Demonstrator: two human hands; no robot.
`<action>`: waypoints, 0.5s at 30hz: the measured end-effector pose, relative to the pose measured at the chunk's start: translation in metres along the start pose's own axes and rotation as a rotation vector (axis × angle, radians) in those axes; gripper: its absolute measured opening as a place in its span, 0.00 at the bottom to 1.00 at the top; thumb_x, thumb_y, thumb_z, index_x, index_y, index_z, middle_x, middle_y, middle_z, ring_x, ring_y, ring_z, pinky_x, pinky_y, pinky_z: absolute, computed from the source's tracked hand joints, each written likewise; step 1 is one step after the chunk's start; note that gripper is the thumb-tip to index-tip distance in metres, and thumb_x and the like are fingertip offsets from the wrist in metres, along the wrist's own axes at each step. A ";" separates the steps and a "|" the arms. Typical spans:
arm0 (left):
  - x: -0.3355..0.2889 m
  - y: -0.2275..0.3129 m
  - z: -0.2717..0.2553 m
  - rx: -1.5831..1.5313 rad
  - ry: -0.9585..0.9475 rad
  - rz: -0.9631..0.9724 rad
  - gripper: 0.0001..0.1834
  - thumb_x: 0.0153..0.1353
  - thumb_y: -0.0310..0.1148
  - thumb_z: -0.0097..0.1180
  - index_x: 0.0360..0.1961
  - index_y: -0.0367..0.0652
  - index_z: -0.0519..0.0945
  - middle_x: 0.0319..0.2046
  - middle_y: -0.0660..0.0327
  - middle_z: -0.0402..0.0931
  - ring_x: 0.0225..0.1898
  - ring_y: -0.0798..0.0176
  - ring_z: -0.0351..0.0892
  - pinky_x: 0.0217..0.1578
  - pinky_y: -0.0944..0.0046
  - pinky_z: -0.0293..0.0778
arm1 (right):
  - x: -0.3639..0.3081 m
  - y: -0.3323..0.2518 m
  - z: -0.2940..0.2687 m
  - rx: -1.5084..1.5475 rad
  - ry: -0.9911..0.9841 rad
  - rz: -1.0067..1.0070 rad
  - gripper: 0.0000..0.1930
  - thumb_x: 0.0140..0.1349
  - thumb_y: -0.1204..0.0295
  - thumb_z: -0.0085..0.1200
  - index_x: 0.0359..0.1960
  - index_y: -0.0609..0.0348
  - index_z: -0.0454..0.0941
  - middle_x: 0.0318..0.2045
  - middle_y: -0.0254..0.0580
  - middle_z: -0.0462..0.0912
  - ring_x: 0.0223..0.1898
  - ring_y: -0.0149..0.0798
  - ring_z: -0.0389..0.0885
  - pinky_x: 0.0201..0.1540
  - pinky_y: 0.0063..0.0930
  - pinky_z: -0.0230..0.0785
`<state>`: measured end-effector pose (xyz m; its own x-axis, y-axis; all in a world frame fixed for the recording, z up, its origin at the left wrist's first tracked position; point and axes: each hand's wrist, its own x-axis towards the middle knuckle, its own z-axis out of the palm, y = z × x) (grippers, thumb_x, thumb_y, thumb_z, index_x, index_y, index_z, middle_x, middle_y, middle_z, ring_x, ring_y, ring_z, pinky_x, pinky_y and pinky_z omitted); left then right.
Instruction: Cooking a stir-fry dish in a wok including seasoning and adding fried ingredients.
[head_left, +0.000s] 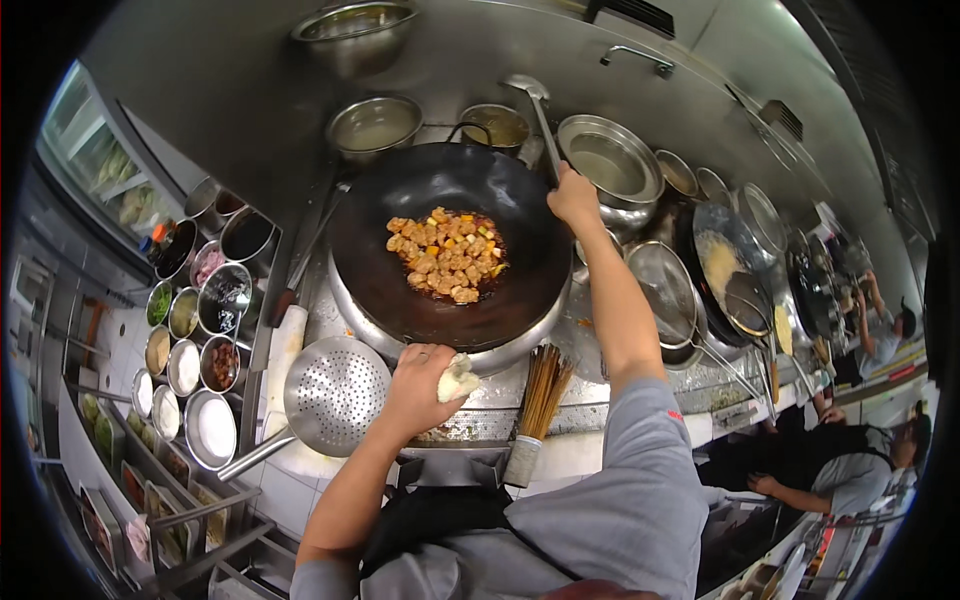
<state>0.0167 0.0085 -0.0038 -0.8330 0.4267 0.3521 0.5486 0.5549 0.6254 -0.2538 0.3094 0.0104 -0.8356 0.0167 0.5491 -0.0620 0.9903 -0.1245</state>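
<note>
Ladle (546, 128) in R hand (576, 197) pts fwd, long axis slightly L.

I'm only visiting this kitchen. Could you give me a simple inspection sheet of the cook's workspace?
Surface: metal stovetop, speckled with residue.
Job's things: black wok holding browned, saucy food chunks.
Clutter: perforated skimmer and stick brush on the wok's near side.
Hands: left hand grips a pale cloth at the wok's near rim; right hand grips a ladle by its handle.
Cables: nothing seen.
Surroundings: round containers at left, other people at right.
</note>
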 end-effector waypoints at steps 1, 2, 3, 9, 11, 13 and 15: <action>-0.002 -0.001 0.001 -0.005 0.053 0.025 0.22 0.40 0.37 0.65 0.37 0.40 0.72 0.35 0.54 0.74 0.43 0.48 0.71 0.46 0.53 0.64 | -0.005 0.007 -0.008 -0.008 0.006 0.012 0.16 0.49 0.74 0.51 0.41 0.64 0.72 0.19 0.53 0.78 0.18 0.47 0.80 0.26 0.37 0.73; -0.004 -0.002 0.002 -0.047 0.050 0.009 0.22 0.41 0.36 0.65 0.38 0.40 0.73 0.35 0.54 0.74 0.44 0.49 0.72 0.52 0.50 0.63 | -0.008 0.014 -0.016 0.162 -0.060 0.175 0.14 0.49 0.73 0.51 0.38 0.63 0.73 0.19 0.53 0.78 0.18 0.46 0.79 0.25 0.37 0.73; -0.006 0.000 0.001 -0.049 0.045 0.022 0.22 0.41 0.36 0.65 0.38 0.40 0.73 0.35 0.54 0.74 0.44 0.49 0.72 0.52 0.50 0.63 | -0.011 0.017 -0.028 0.334 -0.121 0.337 0.12 0.48 0.73 0.52 0.36 0.63 0.73 0.19 0.53 0.78 0.17 0.45 0.79 0.24 0.37 0.73; -0.010 0.000 0.004 -0.100 0.025 0.010 0.22 0.39 0.35 0.66 0.38 0.42 0.76 0.37 0.57 0.76 0.43 0.49 0.74 0.59 0.44 0.56 | 0.020 0.038 -0.079 1.430 -0.102 0.844 0.09 0.60 0.72 0.49 0.23 0.61 0.72 0.15 0.37 0.72 0.13 0.34 0.70 0.13 0.26 0.63; -0.009 0.002 0.003 -0.102 0.015 0.009 0.22 0.39 0.35 0.66 0.38 0.42 0.75 0.37 0.56 0.76 0.43 0.49 0.74 0.59 0.44 0.56 | 0.027 0.060 -0.088 1.655 -0.112 0.867 0.09 0.61 0.71 0.49 0.24 0.59 0.71 0.16 0.35 0.73 0.14 0.30 0.70 0.13 0.22 0.63; -0.010 0.004 0.002 -0.100 0.018 -0.005 0.23 0.38 0.35 0.66 0.38 0.42 0.75 0.37 0.56 0.75 0.43 0.49 0.74 0.59 0.44 0.56 | 0.018 0.065 -0.096 1.838 -0.198 0.875 0.09 0.63 0.69 0.47 0.25 0.57 0.69 0.17 0.32 0.72 0.14 0.27 0.69 0.13 0.19 0.62; -0.008 0.007 0.001 -0.074 0.050 0.014 0.22 0.37 0.35 0.66 0.36 0.41 0.75 0.36 0.54 0.75 0.42 0.47 0.73 0.54 0.47 0.61 | -0.007 0.069 -0.105 2.203 -0.275 0.753 0.09 0.64 0.68 0.46 0.26 0.56 0.68 0.17 0.31 0.71 0.14 0.25 0.68 0.14 0.17 0.62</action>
<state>0.0274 0.0093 -0.0030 -0.8288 0.3972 0.3942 0.5550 0.4937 0.6695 -0.1947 0.3925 0.0846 -0.9979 -0.0272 -0.0584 0.0587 -0.7596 -0.6477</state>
